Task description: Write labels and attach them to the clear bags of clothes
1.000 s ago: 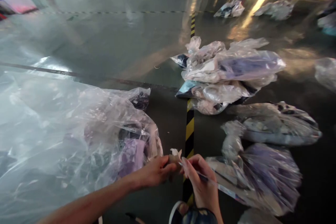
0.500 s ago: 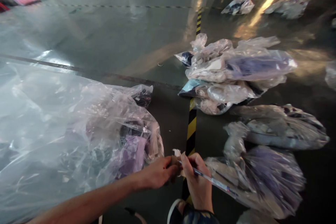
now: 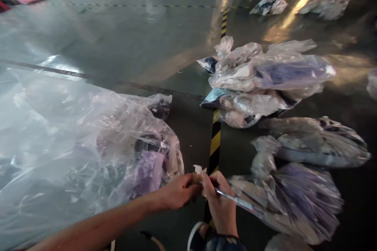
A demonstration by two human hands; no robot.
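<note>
My left hand [image 3: 178,191] and my right hand [image 3: 219,200] meet low in the middle of the head view. Between their fingertips sits a small brownish roll, pinched by my left hand, with a crumpled white scrap [image 3: 198,169] sticking up from it. A clear pen [image 3: 238,201] lies in my closed right hand, its far end slanting down to the right. Just left of my hands is a large clear plastic bag [image 3: 103,133] holding a lilac packet [image 3: 149,170]. What the roll is exactly, I cannot make out.
Clear bags of bundled goods [image 3: 273,72] are piled to the right, with more bags [image 3: 306,200] nearer me. Yellow-and-black tape [image 3: 215,139] runs along the floor between the two sides. My shoe [image 3: 196,237] shows at the bottom edge.
The pen has tilted slightly within my right hand, and its far end sits a little further left. My left hand stays in nearly the same place.
</note>
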